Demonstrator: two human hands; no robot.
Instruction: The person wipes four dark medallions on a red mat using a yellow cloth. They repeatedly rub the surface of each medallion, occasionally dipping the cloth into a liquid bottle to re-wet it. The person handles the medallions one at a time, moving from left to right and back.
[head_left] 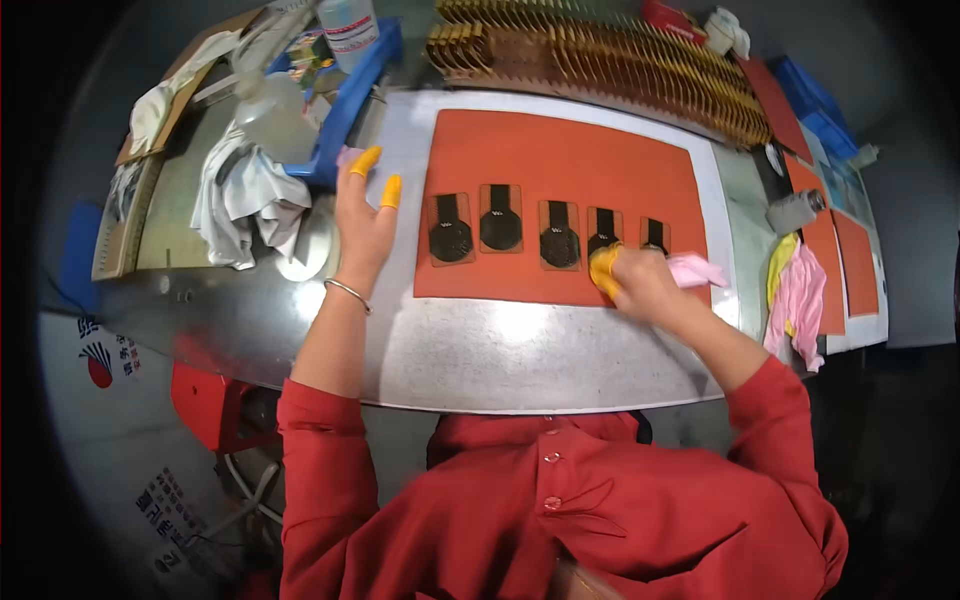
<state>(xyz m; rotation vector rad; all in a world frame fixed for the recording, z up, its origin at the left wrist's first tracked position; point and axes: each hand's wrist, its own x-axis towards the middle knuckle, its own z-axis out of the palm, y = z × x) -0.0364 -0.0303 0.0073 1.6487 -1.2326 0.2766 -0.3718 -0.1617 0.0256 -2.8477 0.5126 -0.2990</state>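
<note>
Several flat brown plates with a black round-and-stem shape lie in a row on an orange mat (pixel 560 140): the leftmost plate (pixel 450 232), the second plate (pixel 500 220), the middle plate (pixel 559 235), and two on the right. My right hand (pixel 640 283), its fingertips in yellow cots, is closed around a pink cloth (pixel 695 270) and covers the lower part of the fourth plate (pixel 603 225). The fifth plate (pixel 656 235) is partly hidden behind it. My left hand (pixel 365 215) is raised beside the mat's left edge, thumb and index finger apart in yellow cots. A small pink patch shows behind its fingers.
A brass-coloured slotted rack (pixel 600 70) stands along the back. On the left are a blue tray (pixel 350 110) with bottles and a white cloth (pixel 250 195). To the right lie a small bottle (pixel 795 211) and another pink cloth (pixel 799 300). A red stool (pixel 205 400) stands below the table.
</note>
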